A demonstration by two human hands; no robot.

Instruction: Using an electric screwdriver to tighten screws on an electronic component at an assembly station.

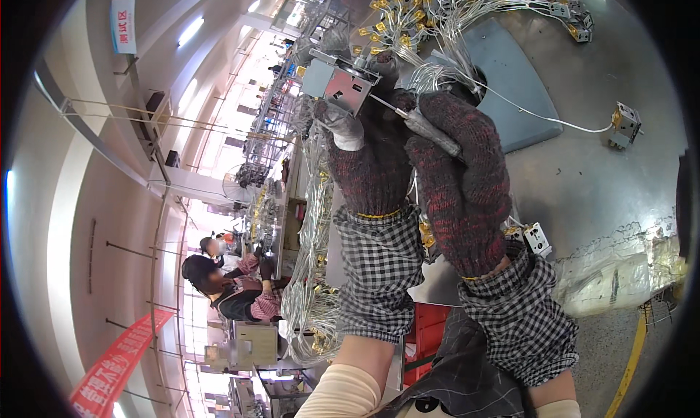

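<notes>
My left hand, in a dark knitted glove with white tape round the thumb, holds up a small boxy metal unit with slots in its side. My fingers behind the unit are mostly hidden. In a matching glove, my right hand is closed round the grey, worn handle of a screwdriver. Its thin shaft points up and left toward the unit; whether the tip touches it I cannot tell. Beyond my hands, a bundle of white wires lies by a grey-blue plastic piece.
Wires with yellow-tipped ends spread over the metal table. A wired metal unit lies at right, and a white-faced socket beside my right wrist. More wires hang at left, near a seated co-worker. A red bin stands below.
</notes>
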